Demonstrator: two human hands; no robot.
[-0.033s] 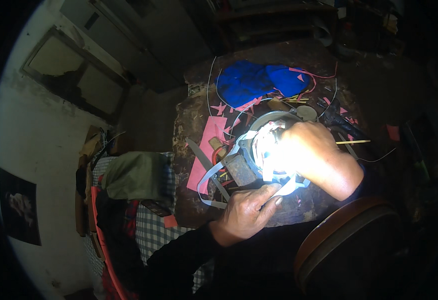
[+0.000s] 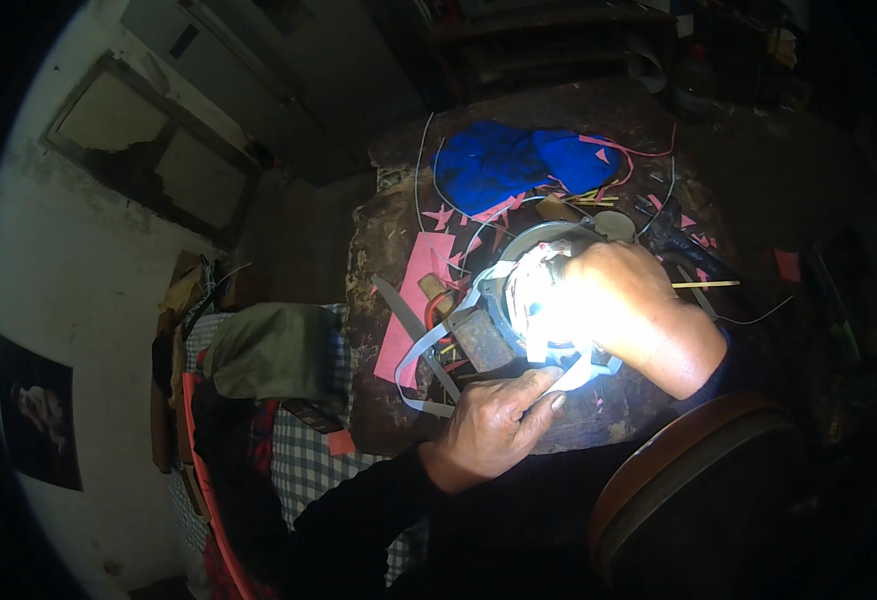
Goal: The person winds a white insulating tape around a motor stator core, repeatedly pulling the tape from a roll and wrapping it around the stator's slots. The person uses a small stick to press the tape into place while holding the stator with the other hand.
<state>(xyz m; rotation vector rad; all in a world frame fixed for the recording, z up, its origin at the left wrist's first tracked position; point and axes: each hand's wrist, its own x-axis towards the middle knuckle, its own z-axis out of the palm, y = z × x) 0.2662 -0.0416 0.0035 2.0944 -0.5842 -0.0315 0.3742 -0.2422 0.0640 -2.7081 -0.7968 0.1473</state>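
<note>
A round metal housing [image 2: 558,232] lies on the dark table, with white wrapping inside its ring, much of it lost in glare. From lower left, my left hand [image 2: 488,425] pinches a flat white tape [image 2: 580,374] between thumb and forefinger at the housing's near edge. My right hand [image 2: 638,305] reaches over the housing from the right, its fingers curled down into the ring. Bright light washes out those fingertips and whatever they grip. A loop of the pale tape curves out to the left, past a rusty metal block [image 2: 481,341] beside the housing.
A blue cloth [image 2: 488,165] lies at the far side of the table. Pink sheet [image 2: 421,275] and pink scraps surround the housing. A long blade [image 2: 398,305] rests at left, a thin stick [image 2: 706,284] at right. A round brown-rimmed seat [image 2: 648,465] stands at near right.
</note>
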